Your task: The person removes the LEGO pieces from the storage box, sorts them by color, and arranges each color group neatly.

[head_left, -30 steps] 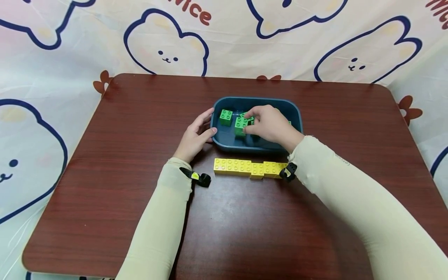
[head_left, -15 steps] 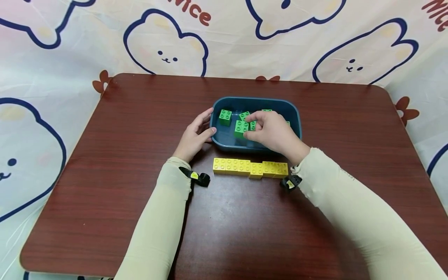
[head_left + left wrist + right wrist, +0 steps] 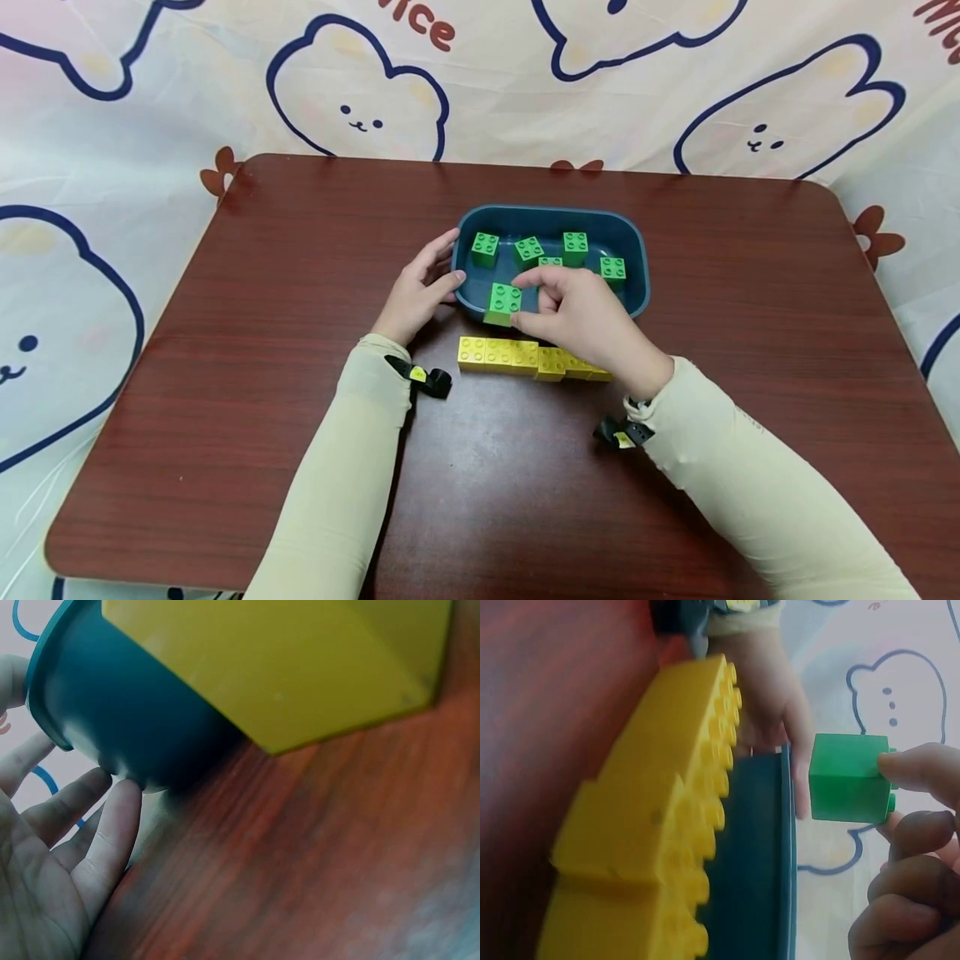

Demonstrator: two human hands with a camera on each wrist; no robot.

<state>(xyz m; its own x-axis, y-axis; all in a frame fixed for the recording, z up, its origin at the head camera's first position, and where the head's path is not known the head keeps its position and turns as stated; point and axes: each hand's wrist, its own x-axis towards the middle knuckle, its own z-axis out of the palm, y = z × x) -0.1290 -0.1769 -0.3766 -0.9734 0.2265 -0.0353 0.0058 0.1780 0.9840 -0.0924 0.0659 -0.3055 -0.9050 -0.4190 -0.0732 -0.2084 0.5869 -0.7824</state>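
Note:
My right hand (image 3: 581,321) pinches a green toy building brick (image 3: 502,304) between thumb and fingertips, over the front edge of the blue tray (image 3: 637,242). In the right wrist view the green brick (image 3: 849,778) shows raised above the tray rim, its studs toward the fingers. At the tray's left end my left hand (image 3: 420,287) rests its fairly straight fingers and thumb on the outer wall; the left wrist view shows those fingertips (image 3: 124,795) at the wall. Several green bricks (image 3: 485,249) lie inside the tray, one partly hidden behind my right hand.
A row of joined yellow bricks (image 3: 498,356) lies on the brown table (image 3: 300,333) just in front of the tray, its right end partly under my right hand. A patterned cloth (image 3: 495,100) hangs behind the table.
My right hand has lifted the green brick from inside the tray and drawn it toward the front rim, uncovering more bricks. The left hand stays at the tray's left end.

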